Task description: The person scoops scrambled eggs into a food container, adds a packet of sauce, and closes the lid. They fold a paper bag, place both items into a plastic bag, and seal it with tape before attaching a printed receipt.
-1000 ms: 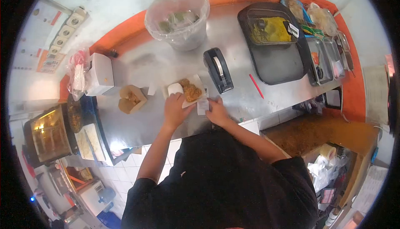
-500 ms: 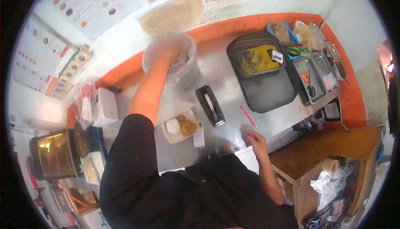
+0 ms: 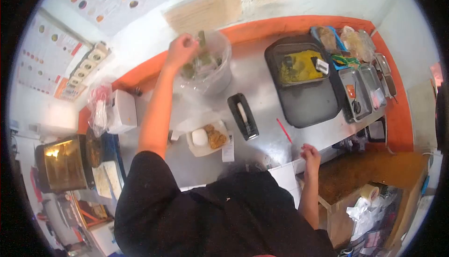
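Note:
My left hand (image 3: 181,50) is raised over a lined plastic bucket (image 3: 220,80), its fingers pinched at the top of a small clear plastic packet (image 3: 201,46) with something green in it; motion blurs the packet's outline. More green-filled clear packets lie inside the bucket. My right hand (image 3: 310,154) hovers by the counter's front edge, fingers loosely curled and apart, with nothing visible in it. Close to it on the counter lies a red pen-like stick (image 3: 284,130). Between my arms sits an open paper food box (image 3: 201,151) with white rice (image 3: 199,137) and a brown fried piece (image 3: 216,138).
A black tape dispenser (image 3: 243,117) stands beside a paper slip (image 3: 228,150). Further right is a black tray (image 3: 311,110) bearing a pan of yellow crumbs (image 3: 299,65). Metal trays (image 3: 355,91) and bagged goods line the right end. A white box (image 3: 124,111) stands left.
My left hand has come up out of the bucket with a packet at its fingers. My right hand has shifted slightly right. The whole view has moved a little.

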The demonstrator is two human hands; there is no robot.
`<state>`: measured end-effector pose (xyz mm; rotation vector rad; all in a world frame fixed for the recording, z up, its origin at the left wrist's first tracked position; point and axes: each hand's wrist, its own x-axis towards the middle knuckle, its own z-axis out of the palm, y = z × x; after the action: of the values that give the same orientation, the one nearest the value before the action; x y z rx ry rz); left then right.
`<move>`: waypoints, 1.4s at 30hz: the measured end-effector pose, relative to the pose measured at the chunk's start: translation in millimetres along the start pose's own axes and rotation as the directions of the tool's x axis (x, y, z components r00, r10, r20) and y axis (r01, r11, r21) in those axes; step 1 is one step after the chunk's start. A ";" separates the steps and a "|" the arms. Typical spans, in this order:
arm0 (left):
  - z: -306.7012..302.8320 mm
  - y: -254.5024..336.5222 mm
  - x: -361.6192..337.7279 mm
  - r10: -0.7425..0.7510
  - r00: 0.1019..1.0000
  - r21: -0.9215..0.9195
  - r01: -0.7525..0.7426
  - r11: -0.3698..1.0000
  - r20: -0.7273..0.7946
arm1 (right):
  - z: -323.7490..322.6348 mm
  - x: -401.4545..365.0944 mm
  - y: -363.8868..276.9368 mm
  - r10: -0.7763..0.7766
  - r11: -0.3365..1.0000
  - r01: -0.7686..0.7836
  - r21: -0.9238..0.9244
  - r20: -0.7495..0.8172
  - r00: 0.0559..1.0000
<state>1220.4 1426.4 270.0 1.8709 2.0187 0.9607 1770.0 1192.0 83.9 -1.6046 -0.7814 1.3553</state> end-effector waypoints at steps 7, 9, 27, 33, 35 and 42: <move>-37.6 16.7 -236.5 -0.175 0.974 -0.886 0.207 0.415 0.145 | 40.4 -12.7 -35.9 0.021 1.000 -0.021 -0.022 -0.001 1.000; -20.6 -10.6 -283.9 -0.244 0.889 -0.780 0.457 0.427 0.387 | 38.8 -20.6 -29.6 0.033 0.999 -0.033 0.003 -0.003 0.999; 212.0 189.5 -289.8 -0.170 0.855 -0.453 0.417 0.788 0.490 | 6.8 155.0 -8.5 0.515 0.625 -0.376 0.684 0.001 0.857; 339.3 222.5 -273.4 -0.156 0.528 -0.468 0.830 0.303 0.835 | 7.4 201.8 -19.1 0.362 0.559 -0.533 0.635 0.392 0.846; 355.8 232.6 -264.9 -0.189 0.445 -0.430 0.896 0.113 0.876 | 7.2 208.5 -23.2 0.386 0.553 -0.564 0.614 0.410 0.826; 411.1 223.0 -238.9 -0.227 0.450 -0.504 0.761 -0.410 0.864 | 16.5 231.4 -28.0 0.472 0.667 -0.525 0.529 0.246 0.847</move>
<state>1673.7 1318.9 27.6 -0.0538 0.8907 0.9855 1804.4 1410.8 9.4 -1.2921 0.0895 1.8443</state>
